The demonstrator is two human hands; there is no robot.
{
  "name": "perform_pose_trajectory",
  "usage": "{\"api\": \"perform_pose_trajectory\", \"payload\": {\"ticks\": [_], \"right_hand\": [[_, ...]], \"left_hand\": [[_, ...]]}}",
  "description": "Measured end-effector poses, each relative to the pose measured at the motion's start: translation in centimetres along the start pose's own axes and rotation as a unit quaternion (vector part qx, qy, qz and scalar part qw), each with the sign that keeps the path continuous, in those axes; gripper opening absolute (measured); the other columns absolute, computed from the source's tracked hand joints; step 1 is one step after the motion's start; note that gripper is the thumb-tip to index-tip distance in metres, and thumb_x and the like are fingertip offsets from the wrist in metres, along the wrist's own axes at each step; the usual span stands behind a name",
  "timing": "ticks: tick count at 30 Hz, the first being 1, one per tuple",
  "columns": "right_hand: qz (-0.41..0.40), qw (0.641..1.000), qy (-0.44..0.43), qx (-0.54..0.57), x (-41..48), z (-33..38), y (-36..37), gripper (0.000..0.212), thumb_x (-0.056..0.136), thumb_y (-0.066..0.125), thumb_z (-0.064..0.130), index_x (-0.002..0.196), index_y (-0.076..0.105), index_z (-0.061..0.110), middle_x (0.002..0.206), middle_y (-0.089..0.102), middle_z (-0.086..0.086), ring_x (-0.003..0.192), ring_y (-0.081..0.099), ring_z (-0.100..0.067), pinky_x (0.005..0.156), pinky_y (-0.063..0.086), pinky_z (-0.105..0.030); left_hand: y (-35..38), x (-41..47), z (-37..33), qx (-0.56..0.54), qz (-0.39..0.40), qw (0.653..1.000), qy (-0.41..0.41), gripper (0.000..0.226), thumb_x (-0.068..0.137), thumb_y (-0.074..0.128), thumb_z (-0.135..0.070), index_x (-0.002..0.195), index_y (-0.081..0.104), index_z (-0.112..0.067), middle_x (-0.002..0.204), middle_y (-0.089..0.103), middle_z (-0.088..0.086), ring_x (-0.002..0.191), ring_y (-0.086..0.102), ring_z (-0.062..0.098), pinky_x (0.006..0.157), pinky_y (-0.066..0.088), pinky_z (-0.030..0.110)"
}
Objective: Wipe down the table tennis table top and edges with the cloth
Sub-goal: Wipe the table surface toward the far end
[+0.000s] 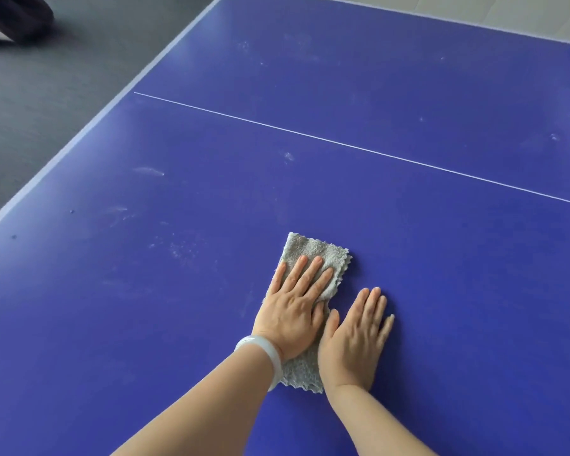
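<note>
A folded grey fleecy cloth with zigzag edges (313, 258) lies flat on the blue, dust-smudged surface (408, 225), near its front. The left hand (293, 307) presses on it with straight fingers; the right hand (356, 337) lies flat beside it, fingers straight, on the bare surface.

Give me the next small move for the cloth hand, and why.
Probably slide the left hand, pressed flat on the grey cloth, leftward: pale smudges mark the table top just left of it, while the right hand rests flat on the blue beside the cloth.
</note>
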State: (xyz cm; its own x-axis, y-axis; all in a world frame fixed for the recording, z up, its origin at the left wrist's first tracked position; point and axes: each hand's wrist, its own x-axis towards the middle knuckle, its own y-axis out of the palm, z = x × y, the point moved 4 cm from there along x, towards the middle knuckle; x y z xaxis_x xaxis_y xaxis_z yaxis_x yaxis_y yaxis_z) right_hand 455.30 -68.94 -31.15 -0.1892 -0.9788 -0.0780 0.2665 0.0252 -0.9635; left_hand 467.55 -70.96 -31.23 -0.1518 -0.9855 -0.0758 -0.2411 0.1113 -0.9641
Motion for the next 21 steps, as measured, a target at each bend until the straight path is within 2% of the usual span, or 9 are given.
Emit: {"api": "perform_pose_trajectory", "payload": {"ticks": [3, 6, 9, 11, 14, 17, 19, 21], "right_hand": [[-0.009, 1.000, -0.004, -0.004, 0.0, 0.1, 0.0, 0.067, 0.100, 0.032, 0.037, 0.154, 0.022, -0.002, 0.163, 0.017, -0.017, 0.153, 0.014, -0.029, 0.125, 0.004, -0.048], [-0.001, 1.000, -0.002, -0.022, 0.0, 0.1, 0.3, 0.069, 0.102, 0.039, 0.039, 0.155, 0.019, -0.001, 0.164, 0.014, -0.017, 0.153, 0.011, -0.029, 0.124, 0.004, -0.049], [0.001, 1.000, 0.000, -0.029, -0.1, 0.5, 0.1, 0.074, 0.100, 0.043, 0.040, 0.155, 0.018, -0.002, 0.164, 0.013, -0.018, 0.153, 0.010, -0.030, 0.124, 0.003, -0.049], [0.001, 1.000, -0.003, -0.029, -0.1, 0.4, 0.0, 0.074, 0.100, 0.043, 0.040, 0.155, 0.017, -0.002, 0.164, 0.013, -0.018, 0.153, 0.010, -0.030, 0.124, 0.002, -0.049], [0.002, 1.000, -0.006, -0.025, 0.1, 0.1, 0.0, 0.075, 0.100, 0.043, 0.040, 0.155, 0.015, -0.001, 0.165, 0.011, -0.017, 0.153, 0.009, -0.029, 0.124, 0.001, -0.049], [-0.009, 1.000, -0.012, -0.014, 0.0, 0.2, -0.1, 0.074, 0.099, 0.049, 0.037, 0.155, 0.019, -0.002, 0.164, 0.014, -0.019, 0.153, 0.011, -0.031, 0.124, 0.003, -0.050], [-0.021, 1.000, -0.013, -0.003, -0.1, 0.3, -0.1, 0.074, 0.098, 0.051, 0.036, 0.154, 0.022, -0.004, 0.163, 0.016, -0.020, 0.152, 0.014, -0.033, 0.124, 0.004, -0.051], [-0.013, 1.000, -0.011, -0.022, -0.1, 0.4, 0.0, 0.076, 0.099, 0.048, 0.040, 0.155, 0.019, -0.003, 0.164, 0.014, -0.020, 0.153, 0.011, -0.033, 0.124, 0.003, -0.051]], "left_hand": [[-1.4, -1.3, 4.8, 0.017, -0.040, 0.997, -0.067, 0.058, 0.099, 0.018, -0.039, 0.157, 0.014, -0.034, 0.164, 0.009, -0.011, 0.152, -0.001, 0.014, 0.123, 0.003, 0.044], [-2.6, -3.6, 11.0, 0.023, -0.052, 0.978, -0.201, 0.058, 0.099, 0.018, -0.041, 0.157, 0.012, -0.034, 0.164, 0.006, -0.010, 0.152, -0.002, 0.015, 0.123, -0.001, 0.043], [-2.5, -5.2, 10.1, 0.008, -0.071, 0.955, -0.287, 0.061, 0.100, 0.024, -0.038, 0.157, 0.005, -0.032, 0.165, -0.001, -0.007, 0.152, -0.006, 0.018, 0.122, -0.002, 0.046], [-1.6, -6.1, 5.1, 0.005, -0.087, 0.964, -0.250, 0.063, 0.098, 0.031, -0.036, 0.157, 0.013, -0.028, 0.165, 0.006, -0.003, 0.152, -0.001, 0.022, 0.122, 0.003, 0.049], [0.9, -8.5, -2.4, -0.007, -0.061, 0.993, -0.096, 0.058, 0.101, 0.030, -0.039, 0.156, 0.021, -0.026, 0.164, 0.014, -0.002, 0.152, 0.001, 0.022, 0.120, 0.010, 0.050], [0.7, -9.9, -0.7, 0.003, -0.028, 1.000, 0.008, 0.056, 0.103, 0.027, -0.042, 0.157, 0.015, -0.032, 0.165, 0.009, -0.009, 0.152, -0.001, 0.017, 0.121, 0.004, 0.046], [-0.4, -10.3, 3.7, 0.027, -0.036, 0.999, -0.002, 0.056, 0.102, 0.025, -0.043, 0.157, 0.014, -0.034, 0.164, 0.007, -0.011, 0.152, -0.002, 0.014, 0.123, 0.000, 0.043], [-1.8, -10.4, 8.3, 0.045, -0.044, 0.994, -0.088, 0.057, 0.101, 0.021, -0.044, 0.156, 0.012, -0.035, 0.164, 0.005, -0.011, 0.152, -0.003, 0.014, 0.123, 0.001, 0.042]]}}
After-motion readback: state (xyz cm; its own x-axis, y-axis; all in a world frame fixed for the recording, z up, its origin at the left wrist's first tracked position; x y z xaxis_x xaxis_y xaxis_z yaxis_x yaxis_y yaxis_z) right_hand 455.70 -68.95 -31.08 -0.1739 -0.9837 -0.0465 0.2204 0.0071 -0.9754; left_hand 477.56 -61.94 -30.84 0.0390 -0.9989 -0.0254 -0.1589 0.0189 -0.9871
